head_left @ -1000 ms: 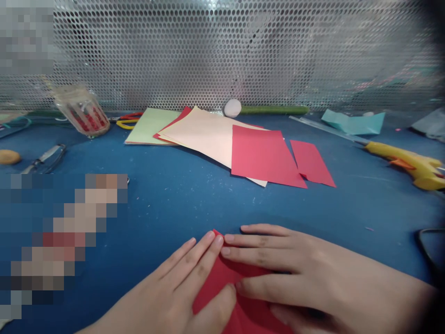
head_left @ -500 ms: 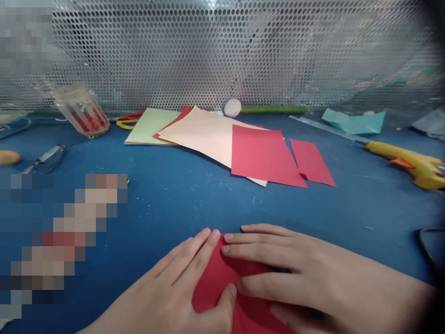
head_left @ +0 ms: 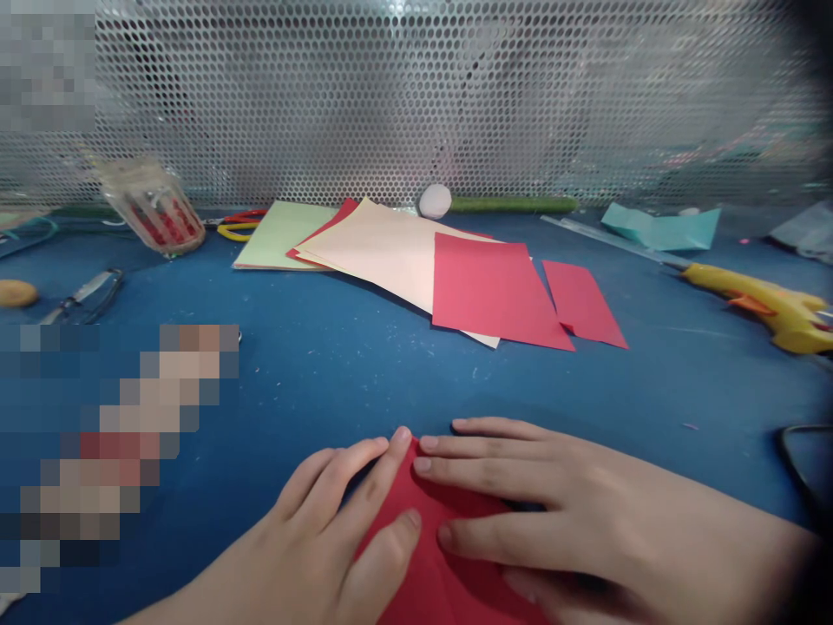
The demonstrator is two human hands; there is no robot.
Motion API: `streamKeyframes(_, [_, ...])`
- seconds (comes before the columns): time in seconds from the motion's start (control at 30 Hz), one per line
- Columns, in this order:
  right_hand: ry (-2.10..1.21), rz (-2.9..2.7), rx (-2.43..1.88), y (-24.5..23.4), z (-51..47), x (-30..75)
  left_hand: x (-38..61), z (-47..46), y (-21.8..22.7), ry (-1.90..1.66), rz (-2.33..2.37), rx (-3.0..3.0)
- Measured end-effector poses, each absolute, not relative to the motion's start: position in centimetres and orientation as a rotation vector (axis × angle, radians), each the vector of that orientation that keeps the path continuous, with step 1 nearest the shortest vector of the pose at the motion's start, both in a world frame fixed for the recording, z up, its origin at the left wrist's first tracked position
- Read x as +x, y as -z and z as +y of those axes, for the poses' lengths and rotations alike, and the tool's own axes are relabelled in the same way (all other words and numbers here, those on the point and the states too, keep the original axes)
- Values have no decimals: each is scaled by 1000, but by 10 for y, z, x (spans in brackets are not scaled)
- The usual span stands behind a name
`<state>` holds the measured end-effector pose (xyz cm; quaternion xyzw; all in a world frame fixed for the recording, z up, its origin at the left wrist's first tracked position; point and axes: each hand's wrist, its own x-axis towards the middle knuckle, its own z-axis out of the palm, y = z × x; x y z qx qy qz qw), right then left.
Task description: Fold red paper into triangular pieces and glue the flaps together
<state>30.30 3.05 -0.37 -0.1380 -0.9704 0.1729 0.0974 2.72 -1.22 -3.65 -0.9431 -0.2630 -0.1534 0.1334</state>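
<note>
A sheet of red paper lies on the blue table at the bottom middle, with a faint crease near its lower part. My left hand rests on its left side, index fingertip at the top corner and thumb apart on the surface. From the right, my right hand lies over the paper with fingers stretched and spread, fingertips touching it near the same corner. Neither hand grips the sheet. The paper's lower edge runs out of view, and its right part is hidden under my right hand.
Behind are a pink-red sheet, a smaller red piece, cream paper and green paper. A yellow glue gun lies right. A jar leans at back left, before a perforated metal panel.
My left thumb has drawn back leftward from the middle of the red paper, and the left middle finger has bent and parted from the index finger. My right hand has stayed almost still.
</note>
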Motion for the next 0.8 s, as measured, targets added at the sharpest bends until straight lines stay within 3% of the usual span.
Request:
streamKeyframes(0.33, [-547, -2834, -423, 5, 29, 305, 31, -20, 66, 570, -842, -2688])
streamKeyframes(0.8, [-519, -2803, -482, 3, 26, 297, 29, -14, 57, 592, -806, -2651])
